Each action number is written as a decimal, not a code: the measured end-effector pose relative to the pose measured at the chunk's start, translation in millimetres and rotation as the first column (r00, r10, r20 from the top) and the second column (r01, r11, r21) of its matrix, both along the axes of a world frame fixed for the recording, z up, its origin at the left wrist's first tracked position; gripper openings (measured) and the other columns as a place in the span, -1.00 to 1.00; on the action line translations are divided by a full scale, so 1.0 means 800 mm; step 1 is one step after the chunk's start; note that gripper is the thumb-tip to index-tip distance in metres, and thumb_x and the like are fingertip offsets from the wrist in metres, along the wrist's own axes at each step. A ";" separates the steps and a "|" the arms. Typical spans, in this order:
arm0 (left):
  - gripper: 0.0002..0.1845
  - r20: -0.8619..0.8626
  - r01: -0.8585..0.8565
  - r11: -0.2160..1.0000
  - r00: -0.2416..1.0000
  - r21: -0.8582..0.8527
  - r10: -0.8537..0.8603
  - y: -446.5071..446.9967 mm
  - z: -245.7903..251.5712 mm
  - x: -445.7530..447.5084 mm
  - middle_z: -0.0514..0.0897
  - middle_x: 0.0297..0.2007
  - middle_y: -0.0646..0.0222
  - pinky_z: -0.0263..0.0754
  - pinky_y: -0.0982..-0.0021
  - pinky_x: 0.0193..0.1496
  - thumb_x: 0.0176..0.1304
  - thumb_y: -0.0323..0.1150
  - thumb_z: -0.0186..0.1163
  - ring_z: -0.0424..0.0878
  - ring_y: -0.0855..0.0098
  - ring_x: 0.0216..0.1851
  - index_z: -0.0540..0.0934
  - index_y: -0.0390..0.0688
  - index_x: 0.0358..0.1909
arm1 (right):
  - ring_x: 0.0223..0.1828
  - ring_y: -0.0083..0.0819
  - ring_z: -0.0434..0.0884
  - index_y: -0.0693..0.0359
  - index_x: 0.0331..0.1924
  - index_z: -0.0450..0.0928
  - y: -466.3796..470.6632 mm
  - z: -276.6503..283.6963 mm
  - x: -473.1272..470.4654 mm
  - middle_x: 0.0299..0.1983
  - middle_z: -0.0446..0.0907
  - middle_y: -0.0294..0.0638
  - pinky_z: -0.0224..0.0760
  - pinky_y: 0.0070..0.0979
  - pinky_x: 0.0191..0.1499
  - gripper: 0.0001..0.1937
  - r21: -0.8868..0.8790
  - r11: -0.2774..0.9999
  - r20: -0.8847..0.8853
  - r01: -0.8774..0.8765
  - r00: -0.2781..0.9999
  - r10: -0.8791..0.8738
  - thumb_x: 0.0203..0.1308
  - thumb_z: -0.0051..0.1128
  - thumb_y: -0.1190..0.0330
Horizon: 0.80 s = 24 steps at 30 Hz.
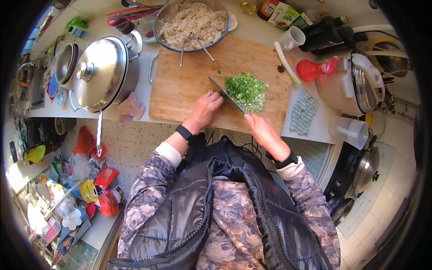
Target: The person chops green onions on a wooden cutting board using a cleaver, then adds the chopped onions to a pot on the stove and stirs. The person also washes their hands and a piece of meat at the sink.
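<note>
My right hand (265,131) grips the handle end of a kitchen knife (227,96), whose blade slants up to the left over the wooden cutting board (182,87). Against the blade's right side lies a heap of chopped green onion (246,91), green at the top and paler below. My left hand (207,107) rests on the board just left of the blade, fingers curled in; whether anything is under them is hidden. A glass bowl (157,37) of pale minced filling (192,25) sits at the board's far edge, with two metal utensil handles (194,45) sticking out.
Left stands a lidded steel pot (101,74), a pinkish cloth (131,107) beside it. At right are a white stalk (287,63), a star anise (280,68), a red spray bottle (314,71), a checked cloth (304,112), a white mug (293,37) and a rice cooker (347,81).
</note>
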<state>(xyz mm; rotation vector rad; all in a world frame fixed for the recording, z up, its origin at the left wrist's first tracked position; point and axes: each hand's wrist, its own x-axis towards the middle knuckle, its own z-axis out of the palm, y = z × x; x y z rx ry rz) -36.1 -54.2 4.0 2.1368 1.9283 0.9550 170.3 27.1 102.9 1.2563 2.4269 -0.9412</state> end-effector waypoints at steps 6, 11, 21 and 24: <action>-0.89 0.061 -0.015 0.995 0.998 0.096 0.010 0.000 0.001 -0.002 0.47 -0.40 0.24 0.47 0.26 -0.30 -0.08 -0.54 0.12 0.50 0.17 -0.32 0.45 -0.17 -0.45 | -0.32 0.21 0.58 0.22 -0.28 0.53 0.002 -0.007 -0.017 -0.41 0.60 0.17 0.38 0.09 -0.28 -0.57 -0.112 0.981 -0.053 0.155 0.985 -0.162 0.43 -0.23 0.02; -0.90 0.028 -0.014 1.000 1.000 0.021 0.013 0.007 0.001 -0.002 0.46 -0.42 0.24 0.46 0.25 -0.31 -0.06 -0.55 0.11 0.50 0.18 -0.32 0.43 -0.17 -0.47 | -0.35 0.21 0.57 0.22 -0.28 0.52 0.004 0.002 0.003 -0.44 0.59 0.17 0.38 0.06 -0.29 -0.56 -0.012 1.000 -0.031 0.010 0.999 -0.011 0.43 -0.25 0.02; -0.89 -0.007 -0.005 0.999 1.000 0.045 0.005 0.000 0.000 -0.002 0.48 -0.39 0.24 0.49 0.28 -0.26 -0.09 -0.55 0.11 0.50 0.17 -0.26 0.46 -0.18 -0.45 | -0.38 0.23 0.56 0.22 -0.30 0.54 0.000 0.006 0.008 -0.47 0.58 0.17 0.38 0.06 -0.31 -0.56 0.002 1.000 -0.131 0.004 0.991 -0.004 0.43 -0.24 0.03; -0.93 -0.018 -0.004 1.000 1.000 -0.002 0.004 0.000 -0.002 -0.004 0.45 -0.42 0.26 0.49 0.29 -0.26 -0.03 -0.48 0.07 0.51 0.21 -0.28 0.43 -0.15 -0.46 | -0.36 0.23 0.56 0.22 -0.30 0.54 -0.003 0.004 0.006 -0.47 0.58 0.18 0.36 0.06 -0.30 -0.57 0.024 1.000 0.049 -0.005 0.999 0.004 0.43 -0.23 0.05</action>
